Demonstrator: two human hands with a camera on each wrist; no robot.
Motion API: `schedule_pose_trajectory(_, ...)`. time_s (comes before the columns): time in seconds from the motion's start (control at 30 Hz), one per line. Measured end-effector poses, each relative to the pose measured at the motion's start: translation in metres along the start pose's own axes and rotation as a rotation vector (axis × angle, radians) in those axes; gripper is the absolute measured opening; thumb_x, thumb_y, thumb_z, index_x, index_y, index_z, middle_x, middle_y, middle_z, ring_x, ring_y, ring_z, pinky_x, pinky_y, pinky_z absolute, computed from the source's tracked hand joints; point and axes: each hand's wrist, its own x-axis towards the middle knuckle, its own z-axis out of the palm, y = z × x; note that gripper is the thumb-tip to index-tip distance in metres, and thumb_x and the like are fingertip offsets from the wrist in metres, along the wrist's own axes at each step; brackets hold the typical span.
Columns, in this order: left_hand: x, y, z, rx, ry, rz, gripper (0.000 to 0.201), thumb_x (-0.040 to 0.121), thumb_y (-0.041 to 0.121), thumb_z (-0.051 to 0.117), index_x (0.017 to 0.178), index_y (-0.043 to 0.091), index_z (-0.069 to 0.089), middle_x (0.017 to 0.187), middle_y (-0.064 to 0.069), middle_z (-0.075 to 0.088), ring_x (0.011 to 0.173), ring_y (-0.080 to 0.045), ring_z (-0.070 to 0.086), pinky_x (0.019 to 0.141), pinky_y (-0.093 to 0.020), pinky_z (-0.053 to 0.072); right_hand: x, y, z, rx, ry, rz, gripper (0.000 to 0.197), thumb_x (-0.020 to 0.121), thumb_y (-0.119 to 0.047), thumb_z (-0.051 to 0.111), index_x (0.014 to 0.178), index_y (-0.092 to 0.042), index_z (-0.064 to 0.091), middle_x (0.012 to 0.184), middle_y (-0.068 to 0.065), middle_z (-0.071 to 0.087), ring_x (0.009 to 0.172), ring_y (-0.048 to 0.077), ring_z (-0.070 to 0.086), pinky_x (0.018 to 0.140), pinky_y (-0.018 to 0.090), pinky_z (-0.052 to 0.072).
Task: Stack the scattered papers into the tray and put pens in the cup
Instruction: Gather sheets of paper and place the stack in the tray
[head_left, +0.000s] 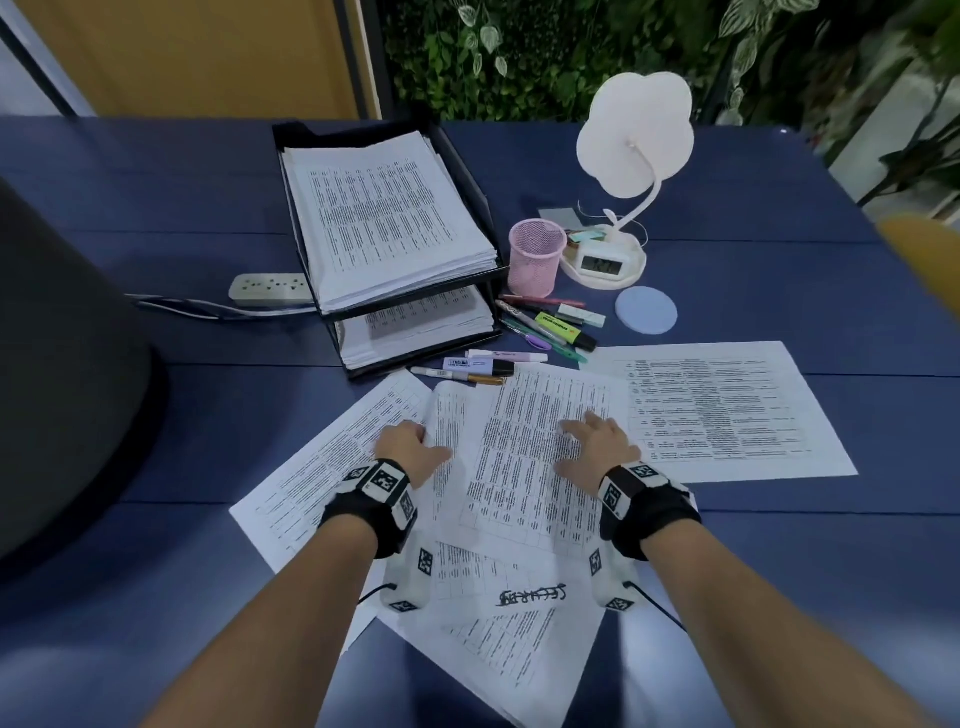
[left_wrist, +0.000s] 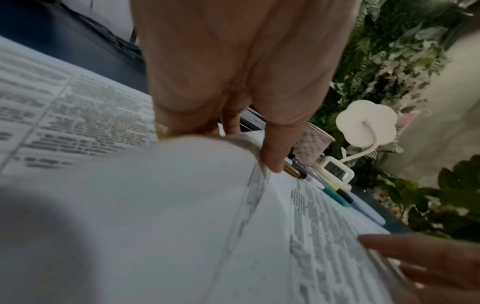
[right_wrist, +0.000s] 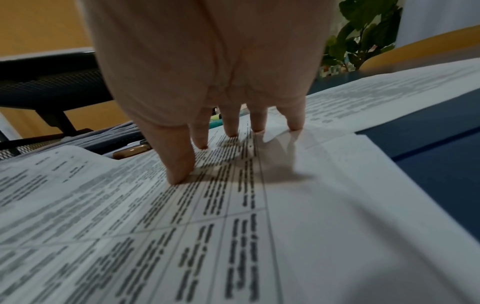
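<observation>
Several printed sheets lie scattered on the blue table in front of the black two-tier tray (head_left: 322, 132), which holds paper stacks. My left hand (head_left: 415, 441) grips the curled-up left edge of the middle sheet (head_left: 524, 467); in the left wrist view its fingers (left_wrist: 270, 162) curl round that lifted edge (left_wrist: 182, 185). My right hand (head_left: 587, 441) presses the same sheet with spread, straight fingertips (right_wrist: 179, 176). Other sheets lie to the left (head_left: 332, 467), right (head_left: 727, 410) and near me (head_left: 514, 623). Pens and highlighters (head_left: 550, 327) lie beside the empty-looking pink mesh cup (head_left: 536, 257).
A white lamp (head_left: 634, 140) with a clock base stands behind the cup, and a round blue coaster (head_left: 647, 310) lies beside it. A power strip (head_left: 267, 288) with cables sits left of the tray. A dark chair back (head_left: 62, 364) fills the left side.
</observation>
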Motion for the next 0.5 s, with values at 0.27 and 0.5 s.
schedule_pose_trajectory(0.27, -0.008, 0.004, 0.017, -0.296, 0.014, -0.046, 0.078, 0.080, 0.016, 0.074, 0.138, 0.013, 0.022, 0.136, -0.020, 0.047, 0.111, -0.036, 0.056, 0.093, -0.040, 0.049, -0.013, -0.012, 0.000, -0.087, -0.122, -0.065, 0.061, 0.087, -0.047, 0.054, 0.142, -0.047, 0.027, 0.157, -0.013, 0.011, 0.144, 0.025, 0.011, 0.110, 0.054, 0.026)
schedule_pose_trajectory(0.5, -0.005, 0.000, 0.009, -0.057, 0.024, -0.048, 0.112, 0.061, 0.026, 0.088, 0.143, 0.019, 0.011, 0.126, -0.014, 0.053, 0.101, -0.030, 0.058, 0.083, -0.037, 0.051, -0.007, -0.034, -0.009, -0.137, -0.099, -0.045, 0.043, 0.087, -0.044, 0.054, 0.130, -0.045, 0.046, 0.139, -0.004, 0.039, 0.128, 0.025, 0.033, 0.100, 0.050, 0.030)
